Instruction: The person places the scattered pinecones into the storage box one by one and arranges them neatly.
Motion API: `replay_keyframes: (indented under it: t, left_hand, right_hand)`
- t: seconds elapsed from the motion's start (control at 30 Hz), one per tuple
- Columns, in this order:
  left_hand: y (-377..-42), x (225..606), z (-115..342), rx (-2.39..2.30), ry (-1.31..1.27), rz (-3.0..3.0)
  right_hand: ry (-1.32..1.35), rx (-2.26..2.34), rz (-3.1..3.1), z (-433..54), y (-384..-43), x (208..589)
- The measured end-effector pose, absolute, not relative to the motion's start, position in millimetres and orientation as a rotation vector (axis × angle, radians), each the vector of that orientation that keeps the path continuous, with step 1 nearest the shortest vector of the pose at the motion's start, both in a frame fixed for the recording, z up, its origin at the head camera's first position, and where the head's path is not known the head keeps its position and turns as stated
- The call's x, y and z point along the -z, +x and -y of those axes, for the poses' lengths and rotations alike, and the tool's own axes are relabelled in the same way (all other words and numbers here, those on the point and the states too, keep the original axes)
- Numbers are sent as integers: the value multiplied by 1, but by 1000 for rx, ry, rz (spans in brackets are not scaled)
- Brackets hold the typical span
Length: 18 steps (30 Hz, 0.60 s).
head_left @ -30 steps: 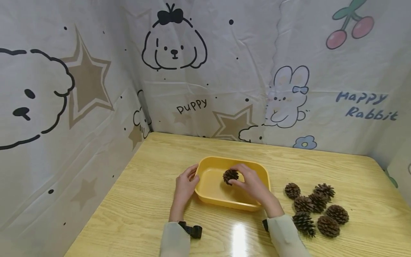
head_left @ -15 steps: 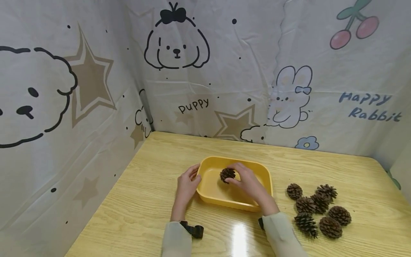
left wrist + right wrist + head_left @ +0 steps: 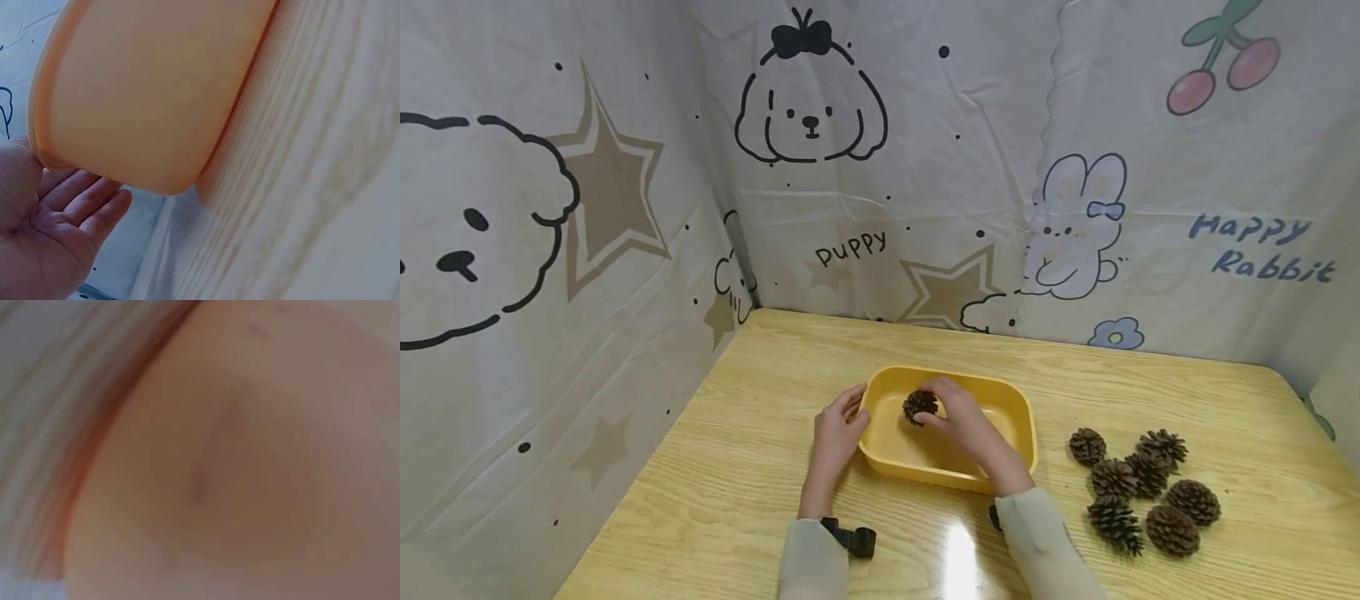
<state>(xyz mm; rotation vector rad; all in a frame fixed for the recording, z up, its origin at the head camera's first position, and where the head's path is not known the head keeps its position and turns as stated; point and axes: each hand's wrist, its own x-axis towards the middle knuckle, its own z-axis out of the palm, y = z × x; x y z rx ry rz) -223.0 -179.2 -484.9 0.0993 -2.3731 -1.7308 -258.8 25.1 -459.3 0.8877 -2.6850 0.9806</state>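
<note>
A yellow plastic tub [image 3: 951, 478] stands on the wooden table in the head view. My left hand [image 3: 837, 432] holds its left end, thumb at the rim and fingers along the outside. In the left wrist view, the left hand [image 3: 59, 228] shows its fingers at the end wall of the tub [image 3: 156, 94]; the thumb tip is hidden. Inside the tub, toward its left half, my right hand [image 3: 962, 421] grips a pine cone [image 3: 917, 407] between thumb and fingers. The blurred tub wall [image 3: 206, 487] fills most of the right wrist view, where neither right hand nor cone shows.
To the right of the tub lies a loose group of several pine cones [image 3: 1114, 478], with one dark elongated cone [image 3: 1115, 523] at the near side. The table [image 3: 722, 467] meets a printed cloth [image 3: 850, 192] at its back and left.
My right hand has moved leftward inside the tub, carrying the pine cone with it. The left hand keeps its place at the tub's left end.
</note>
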Motion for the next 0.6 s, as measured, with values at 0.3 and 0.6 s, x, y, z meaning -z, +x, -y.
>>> replay_keyframes:
  t: [0.3, 0.6]
  left_hand:
    - [-223, 486, 179, 1737, 101, 2371]
    - [-222, 484, 179, 1739, 104, 2364]
  right_hand:
    - [887, -957, 2711, -15, -260, 461]
    - [911, -938, 2699, -5, -262, 463]
